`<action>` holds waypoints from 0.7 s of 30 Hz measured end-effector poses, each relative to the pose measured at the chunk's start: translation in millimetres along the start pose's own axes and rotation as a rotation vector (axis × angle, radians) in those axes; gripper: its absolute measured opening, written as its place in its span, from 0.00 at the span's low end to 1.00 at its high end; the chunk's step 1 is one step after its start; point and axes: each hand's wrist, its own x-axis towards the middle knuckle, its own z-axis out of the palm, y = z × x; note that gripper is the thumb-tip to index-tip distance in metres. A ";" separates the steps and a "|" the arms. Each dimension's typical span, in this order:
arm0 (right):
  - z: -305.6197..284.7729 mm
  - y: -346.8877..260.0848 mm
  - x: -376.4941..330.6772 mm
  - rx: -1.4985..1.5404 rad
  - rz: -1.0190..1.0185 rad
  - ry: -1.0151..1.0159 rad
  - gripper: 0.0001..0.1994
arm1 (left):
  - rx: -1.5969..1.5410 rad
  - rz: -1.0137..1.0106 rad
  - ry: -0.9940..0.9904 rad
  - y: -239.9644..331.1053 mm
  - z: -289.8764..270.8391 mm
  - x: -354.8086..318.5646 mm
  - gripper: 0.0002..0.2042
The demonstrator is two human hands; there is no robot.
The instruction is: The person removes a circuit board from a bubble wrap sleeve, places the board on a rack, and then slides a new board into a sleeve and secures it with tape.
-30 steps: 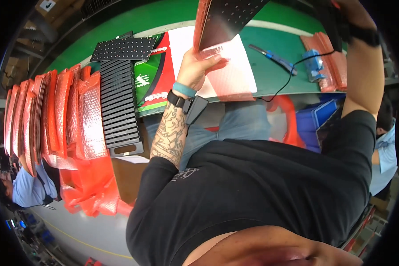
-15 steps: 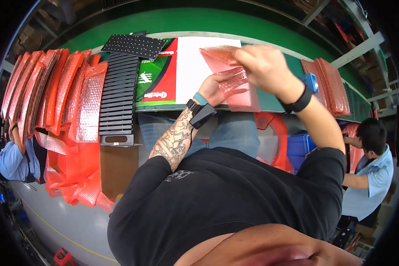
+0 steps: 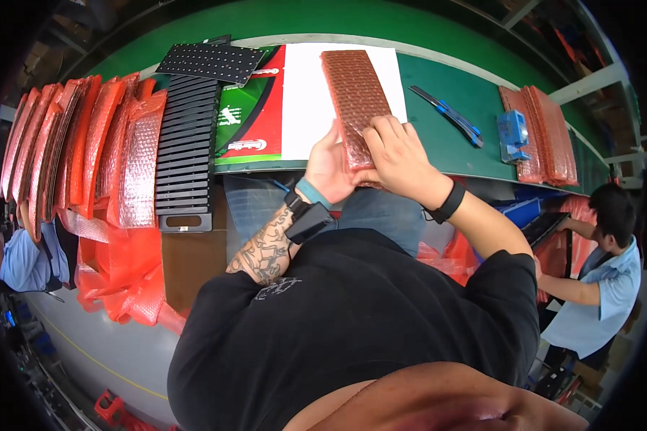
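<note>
Green bench [image 3: 438, 86]: both hands gripping bubble-wrapped panel [image 3: 354, 93].

Open green bench surface [image 3: 438, 154] right of the white sheet [image 3: 302, 100], interrupted only by a blue-handled cutter [image 3: 447, 115] and a blue block [image 3: 512, 135]. Further right, passage closed by a stack of red bubble-wrap sleeves [image 3: 543, 133]. Left side obstructed by black slotted panels [image 3: 187, 151] and standing red sleeves [image 3: 86, 144]. Near edge occupied by both hands [image 3: 366, 161] on a wrapped panel [image 3: 354, 93].
</note>
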 end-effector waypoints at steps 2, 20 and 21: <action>-5.1 6.2 2.8 0.130 -0.056 -0.059 0.28 | 0.094 0.016 0.076 -6.8 -5.0 -1.6 0.25; 106.3 11.4 340.1 0.927 0.319 -0.436 0.18 | 0.171 0.015 0.266 -23.4 -24.8 13.6 0.19; 97.6 14.7 333.1 1.144 0.307 -0.362 0.17 | 0.180 0.025 0.257 -20.4 -24.6 12.1 0.20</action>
